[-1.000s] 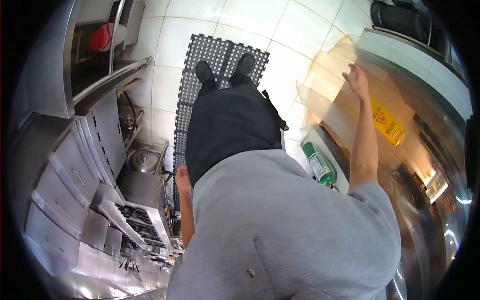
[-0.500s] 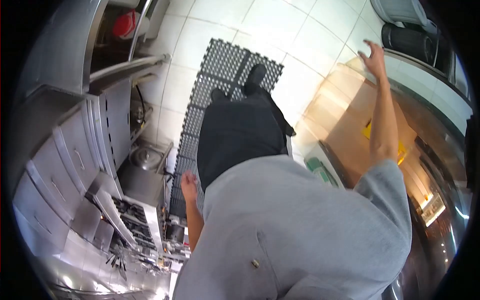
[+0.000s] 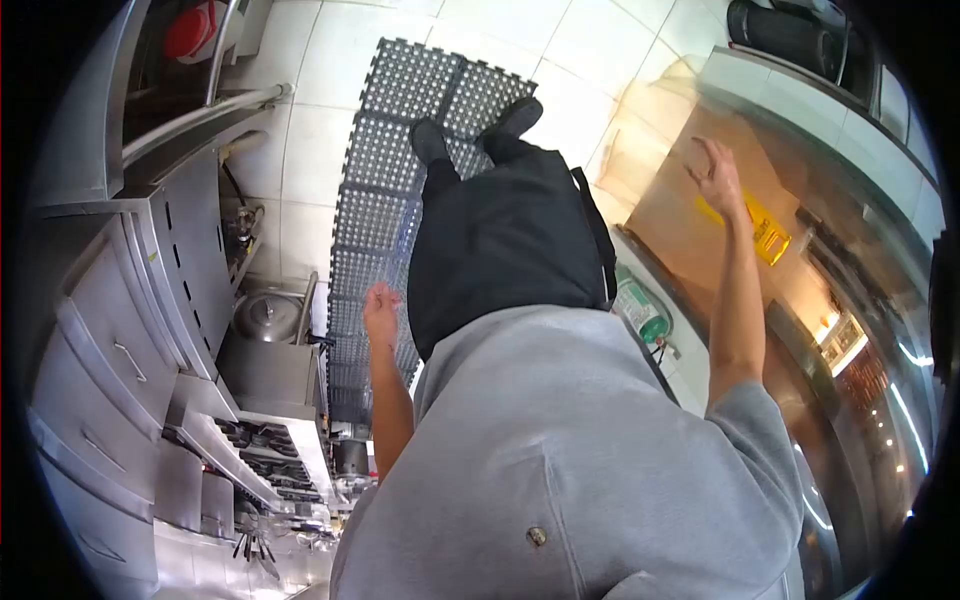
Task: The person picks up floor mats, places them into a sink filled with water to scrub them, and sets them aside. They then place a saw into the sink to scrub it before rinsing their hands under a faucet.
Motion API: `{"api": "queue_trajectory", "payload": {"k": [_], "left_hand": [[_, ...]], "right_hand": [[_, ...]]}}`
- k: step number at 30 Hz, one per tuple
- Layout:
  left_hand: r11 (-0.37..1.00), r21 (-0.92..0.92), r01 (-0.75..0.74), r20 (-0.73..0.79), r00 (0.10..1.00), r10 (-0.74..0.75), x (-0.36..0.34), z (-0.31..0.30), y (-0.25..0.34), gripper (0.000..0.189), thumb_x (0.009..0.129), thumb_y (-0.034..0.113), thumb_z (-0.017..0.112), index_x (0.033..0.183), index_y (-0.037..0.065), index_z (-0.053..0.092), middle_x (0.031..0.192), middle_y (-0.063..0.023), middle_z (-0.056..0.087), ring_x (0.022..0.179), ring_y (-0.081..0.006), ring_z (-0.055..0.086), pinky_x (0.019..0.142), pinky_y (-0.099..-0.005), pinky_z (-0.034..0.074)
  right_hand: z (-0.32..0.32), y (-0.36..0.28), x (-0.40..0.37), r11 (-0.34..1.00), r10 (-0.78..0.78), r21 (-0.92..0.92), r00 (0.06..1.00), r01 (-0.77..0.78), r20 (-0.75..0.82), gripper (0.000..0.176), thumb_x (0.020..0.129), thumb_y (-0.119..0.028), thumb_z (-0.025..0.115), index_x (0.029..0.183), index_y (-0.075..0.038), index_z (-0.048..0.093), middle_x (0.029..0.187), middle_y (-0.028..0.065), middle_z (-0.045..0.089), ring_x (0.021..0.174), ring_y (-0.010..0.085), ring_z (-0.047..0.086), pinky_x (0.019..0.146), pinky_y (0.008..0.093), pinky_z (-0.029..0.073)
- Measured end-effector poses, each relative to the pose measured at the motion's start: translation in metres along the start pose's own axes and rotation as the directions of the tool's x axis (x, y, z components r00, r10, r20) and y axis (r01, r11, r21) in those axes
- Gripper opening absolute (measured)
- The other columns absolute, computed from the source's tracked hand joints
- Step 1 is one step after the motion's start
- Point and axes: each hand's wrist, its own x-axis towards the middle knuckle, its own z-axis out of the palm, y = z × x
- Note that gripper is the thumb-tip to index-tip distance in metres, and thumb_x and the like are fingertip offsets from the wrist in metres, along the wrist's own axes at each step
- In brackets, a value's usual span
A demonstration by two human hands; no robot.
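My left hand (image 3: 381, 312) hangs beside my black apron (image 3: 505, 240), over the black perforated floor mat (image 3: 385, 190). Its fingers are loosely bent, with nothing visible in them. On the other side my right hand (image 3: 718, 182) is raised, fingers curved and apart, holding nothing. It appears in front of a brown surface, close to a yellow object (image 3: 765, 235). My black shoes (image 3: 430, 142) are on the mat.
Steel drawers (image 3: 130, 360) and a round metal lid (image 3: 268, 317) line the left side. A red object (image 3: 187, 33) sits at upper left. A green-labelled container (image 3: 640, 308) stands right of my waist. A black cylindrical object (image 3: 785, 38) is at upper right.
My right hand has come lower and closer to my body. My left hand is slightly higher in view. The feet are further apart, and the surroundings have shifted left with the camera.
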Motion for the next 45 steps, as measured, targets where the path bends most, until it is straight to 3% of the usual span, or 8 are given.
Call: {"api": "queue_trajectory", "payload": {"k": [4, 23, 25, 31, 35, 37, 43, 45], "left_hand": [[0.998, -0.005, 0.066, -0.046, 0.997, -0.066, -0.005, -0.015, -0.024, 0.023, 0.092, 0.02, 0.047, 0.103, 0.0, 0.053, 0.085, -0.0084, 0.06, 0.072, -0.0122, 0.056, 0.064, -0.0243, 0.045], [0.994, 0.094, -0.051, -0.072, 0.996, 0.058, -0.014, 0.025, 0.079, 0.024, 0.093, 0.02, 0.048, 0.106, 0.001, 0.052, 0.08, -0.0041, 0.058, 0.069, -0.0088, 0.052, 0.062, -0.0224, 0.043], [0.99, 0.087, -0.109, -0.079, 0.99, 0.116, 0.0, 0.027, 0.083, 0.023, 0.093, 0.02, 0.048, 0.106, 0.001, 0.052, 0.08, -0.004, 0.057, 0.069, -0.0092, 0.052, 0.063, -0.0229, 0.044], [0.965, 0.245, -0.088, -0.157, 0.979, 0.129, -0.034, 0.014, 0.081, 0.026, 0.093, 0.018, 0.047, 0.107, -0.002, 0.051, 0.079, -0.006, 0.057, 0.069, -0.0118, 0.054, 0.064, -0.0251, 0.046], [0.98, -0.077, -0.184, -0.376, 0.916, 0.143, -0.017, 0.014, 0.073, 0.026, 0.093, 0.021, 0.044, 0.108, 0.001, 0.049, 0.077, -0.006, 0.058, 0.063, -0.0112, 0.053, 0.058, -0.024, 0.043], [0.973, -0.202, -0.11, -0.373, 0.927, 0.028, -0.035, 0.023, 0.069, 0.023, 0.093, 0.023, 0.045, 0.104, 0.003, 0.049, 0.075, -0.0044, 0.056, 0.06, -0.0099, 0.051, 0.053, -0.019, 0.039], [0.965, -0.097, -0.245, -0.321, 0.925, 0.203, -0.014, 0.057, 0.054, 0.026, 0.094, 0.024, 0.046, 0.103, 0.001, 0.05, 0.075, -0.0046, 0.055, 0.066, -0.0099, 0.051, 0.056, -0.0224, 0.042], [0.98, 0.143, -0.136, -0.225, 0.96, 0.166, -0.02, 0.052, 0.067, 0.025, 0.093, 0.024, 0.047, 0.101, 0.0, 0.051, 0.075, -0.005, 0.055, 0.067, -0.0106, 0.051, 0.059, -0.023, 0.043]], "right_hand": [[0.045, 0.016, -0.045, 0.986, 0.128, 0.084, 0.973, -0.146, 0.192, 0.043, 0.075, -0.02, 0.067, 0.113, -0.008, 0.052, 0.112, 0.0167, 0.055, 0.109, 0.0353, 0.046, 0.093, 0.0409, 0.038], [0.082, 0.121, -0.067, 0.924, 0.292, 0.238, 0.954, -0.298, 0.059, 0.048, 0.073, -0.022, 0.067, 0.115, -0.007, 0.052, 0.111, 0.0172, 0.055, 0.107, 0.0346, 0.047, 0.093, 0.0421, 0.036], [0.084, 0.147, -0.022, 0.971, 0.237, 0.03, 0.967, -0.236, -0.094, 0.047, 0.074, -0.024, 0.067, 0.115, -0.008, 0.052, 0.109, 0.0185, 0.055, 0.105, 0.0354, 0.048, 0.092, 0.0441, 0.035], [-0.008, 0.196, 0.107, 0.988, 0.133, 0.135, 0.888, -0.081, -0.441, 0.05, 0.073, -0.037, 0.067, 0.111, -0.007, 0.056, 0.105, 0.0171, 0.058, 0.102, 0.032, 0.05, 0.092, 0.0416, 0.033], [-0.08, 0.17, 0.186, 0.996, -0.077, -0.081, 0.719, 0.029, -0.69, 0.048, 0.075, -0.033, 0.066, 0.111, -0.004, 0.056, 0.102, 0.0161, 0.062, 0.098, 0.0312, 0.058, 0.084, 0.036, 0.045], [-0.117, 0.099, 0.185, 0.968, 0.115, 0.245, 0.784, 0.048, -0.61, 0.05, 0.069, -0.027, 0.072, 0.112, -0.006, 0.056, 0.113, 0.0153, 0.057, 0.107, 0.0255, 0.052, 0.095, 0.0407, 0.037], [-0.051, -0.027, 0.227, 0.75, 0.002, 0.56, 0.845, 0.353, -0.535, 0.042, 0.074, -0.024, 0.067, 0.109, -0.002, 0.056, 0.112, 0.0147, 0.057, 0.1, 0.0255, 0.056, 0.077, 0.0374, 0.049], [0.008, -0.05, 0.214, 0.817, -0.225, 0.457, 0.923, 0.353, -0.312, 0.043, 0.076, -0.033, 0.064, 0.109, -0.006, 0.056, 0.098, 0.0156, 0.063, 0.095, 0.0313, 0.058, 0.084, 0.0397, 0.044]]}}
